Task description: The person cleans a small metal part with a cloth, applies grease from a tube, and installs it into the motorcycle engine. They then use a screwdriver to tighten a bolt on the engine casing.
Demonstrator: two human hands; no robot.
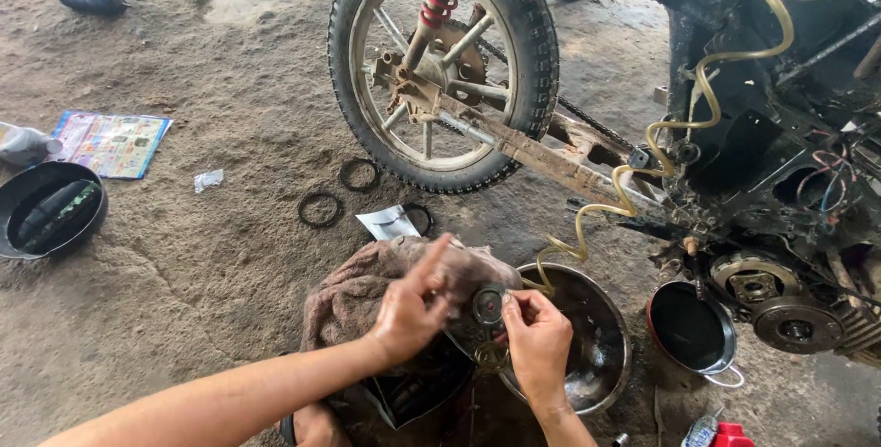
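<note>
My left hand (413, 305) and my right hand (537, 341) meet low in the middle of the view. Between their fingertips they hold a small round metal engine part (488, 305), dark and greasy. A brown rag (353, 296) lies bunched under and behind my left hand. Just beyond my right hand stands a metal bowl (601, 318) with dark oily residue inside. Which fingers bear the part's weight is hard to tell.
A motorcycle's rear wheel (445, 66) and opened engine (780, 300) stand ahead and right. A curly yellow hose (642, 162) drops toward the bowl. A black pan (690, 328), black rings (319, 210), a dark basin (48, 208), a booklet (112, 142) lie on the dirt floor.
</note>
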